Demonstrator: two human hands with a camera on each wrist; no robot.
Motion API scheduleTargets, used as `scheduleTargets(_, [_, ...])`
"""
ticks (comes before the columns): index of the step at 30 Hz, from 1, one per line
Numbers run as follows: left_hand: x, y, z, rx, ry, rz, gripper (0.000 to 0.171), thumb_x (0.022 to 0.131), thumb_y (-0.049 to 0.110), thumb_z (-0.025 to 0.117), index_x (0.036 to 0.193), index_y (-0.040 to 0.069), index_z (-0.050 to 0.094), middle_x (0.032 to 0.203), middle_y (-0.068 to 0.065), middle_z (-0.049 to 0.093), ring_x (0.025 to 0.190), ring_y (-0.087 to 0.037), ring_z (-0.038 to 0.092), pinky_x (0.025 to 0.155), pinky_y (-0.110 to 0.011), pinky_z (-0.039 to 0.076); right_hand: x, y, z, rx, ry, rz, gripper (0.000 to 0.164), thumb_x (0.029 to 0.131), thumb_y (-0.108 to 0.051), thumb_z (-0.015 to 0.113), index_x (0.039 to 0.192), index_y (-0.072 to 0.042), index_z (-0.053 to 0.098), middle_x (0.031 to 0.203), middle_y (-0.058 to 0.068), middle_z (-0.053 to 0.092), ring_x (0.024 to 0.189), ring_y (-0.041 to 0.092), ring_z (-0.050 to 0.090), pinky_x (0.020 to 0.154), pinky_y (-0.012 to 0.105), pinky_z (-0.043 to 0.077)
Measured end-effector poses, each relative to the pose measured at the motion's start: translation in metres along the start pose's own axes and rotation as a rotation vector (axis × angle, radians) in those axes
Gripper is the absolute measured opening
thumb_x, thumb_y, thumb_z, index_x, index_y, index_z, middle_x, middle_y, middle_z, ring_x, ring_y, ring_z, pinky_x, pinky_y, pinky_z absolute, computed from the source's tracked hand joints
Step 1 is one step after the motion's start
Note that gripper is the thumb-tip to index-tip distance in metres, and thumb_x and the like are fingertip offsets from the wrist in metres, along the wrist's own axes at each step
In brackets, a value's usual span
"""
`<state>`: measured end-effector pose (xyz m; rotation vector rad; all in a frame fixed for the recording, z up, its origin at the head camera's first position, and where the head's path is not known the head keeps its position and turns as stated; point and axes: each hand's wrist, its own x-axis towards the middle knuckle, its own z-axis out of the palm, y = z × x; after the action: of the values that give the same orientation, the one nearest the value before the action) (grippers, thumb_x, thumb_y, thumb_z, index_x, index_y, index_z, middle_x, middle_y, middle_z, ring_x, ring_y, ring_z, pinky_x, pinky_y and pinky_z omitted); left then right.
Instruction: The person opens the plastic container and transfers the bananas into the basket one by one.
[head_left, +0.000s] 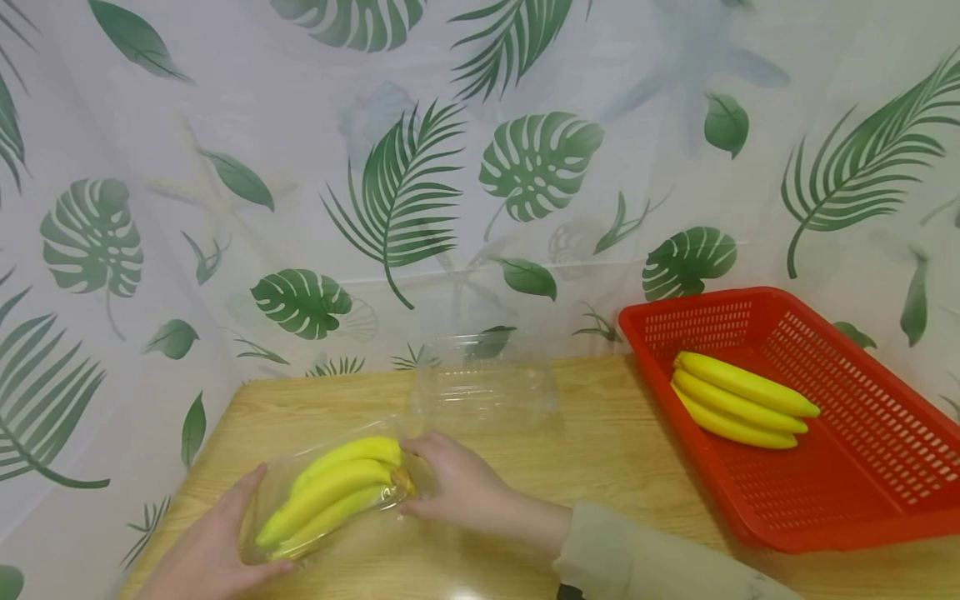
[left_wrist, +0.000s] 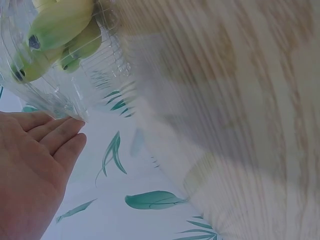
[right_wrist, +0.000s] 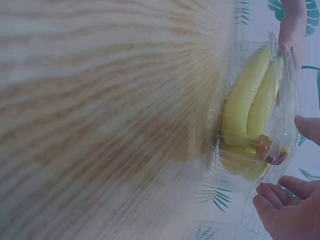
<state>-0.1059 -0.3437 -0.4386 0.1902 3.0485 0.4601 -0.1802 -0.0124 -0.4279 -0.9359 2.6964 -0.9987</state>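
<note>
A clear plastic clamshell box (head_left: 330, 454) holding a bunch of yellow bananas (head_left: 341, 483) lies at the left of the table. My left hand (head_left: 213, 542) is at the box's left end, thumb and fingers spread apart along its edges. In the left wrist view, straight fingers (left_wrist: 62, 135) touch the clear rim. My right hand (head_left: 461, 483) is at the opposite end, by the banana stems, its thumb and fingertips apart at the corner. The right wrist view shows that hand's relaxed fingers (right_wrist: 272, 197) close beside the lid edge.
Behind the box stands another clear plastic container (head_left: 487, 392), against the leaf-patterned wall covering (head_left: 420, 275). On the right is a red perforated basket (head_left: 862, 475) with another bunch of bananas (head_left: 742, 400) inside. The wooden table (head_left: 592, 433) lies under everything.
</note>
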Motion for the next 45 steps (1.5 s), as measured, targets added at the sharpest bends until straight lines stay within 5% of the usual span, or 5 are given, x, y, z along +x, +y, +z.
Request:
scheduleTargets(25, [0.004, 0.017, 0.003, -0.017, -0.043, -0.006, 0.141, 0.065, 0.075, 0.088, 0.164, -0.002, 0.024, 0.16, -0.033, 0.045, 0.136, -0.055, 0.056, 0.106, -0.069, 0.054, -0.028, 0.01, -0.007, 0.008, 0.031, -0.006, 0.075, 0.083, -0.036, 0.091, 0.145, -0.005, 0.059, 0.141, 0.006, 0.064, 0.128, 0.024, 0.064, 0.112, 0.043, 0.057])
scheduleTargets(35, [0.003, 0.02, 0.002, -0.061, -0.116, -0.054, 0.141, 0.065, 0.071, 0.09, 0.167, 0.005, 0.02, 0.165, -0.031, 0.04, 0.139, -0.056, 0.054, 0.105, -0.071, 0.053, -0.04, 0.005, -0.006, -0.001, 0.055, 0.0, 0.072, 0.082, -0.035, 0.091, 0.141, -0.006, 0.062, 0.137, 0.004, 0.065, 0.126, 0.022, 0.064, 0.113, 0.042, 0.057])
scheduleTargets(45, [0.0, 0.026, 0.002, -0.092, -0.1, -0.022, 0.141, 0.062, 0.073, 0.09, 0.168, 0.008, 0.022, 0.165, -0.028, 0.041, 0.14, -0.053, 0.054, 0.105, -0.07, 0.054, -0.051, 0.008, -0.009, -0.011, 0.067, -0.006, 0.071, 0.084, -0.038, 0.09, 0.141, -0.007, 0.061, 0.142, 0.005, 0.065, 0.129, 0.025, 0.064, 0.113, 0.045, 0.057])
